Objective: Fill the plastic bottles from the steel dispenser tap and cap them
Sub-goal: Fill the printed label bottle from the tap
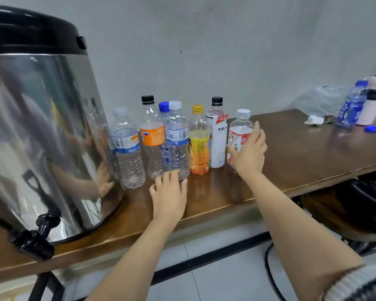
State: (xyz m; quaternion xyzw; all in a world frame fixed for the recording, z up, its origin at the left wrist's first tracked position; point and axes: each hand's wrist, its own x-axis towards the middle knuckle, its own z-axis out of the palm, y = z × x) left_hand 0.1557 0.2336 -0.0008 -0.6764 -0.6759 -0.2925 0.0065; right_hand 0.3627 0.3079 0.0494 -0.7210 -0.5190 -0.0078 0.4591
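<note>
Pickup is being started, seems like: peach-label bottle [237,139] is being cupped by the spread right hand [251,154], left hand [169,192] flat, empty; closing, uncapping needed next.

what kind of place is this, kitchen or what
Probably a workplace break corner or back room rather than a home kitchen: a big steel dispenser with a tap sits on a narrow wooden counter against a bare wall, beside a row of plastic bottles.
</note>
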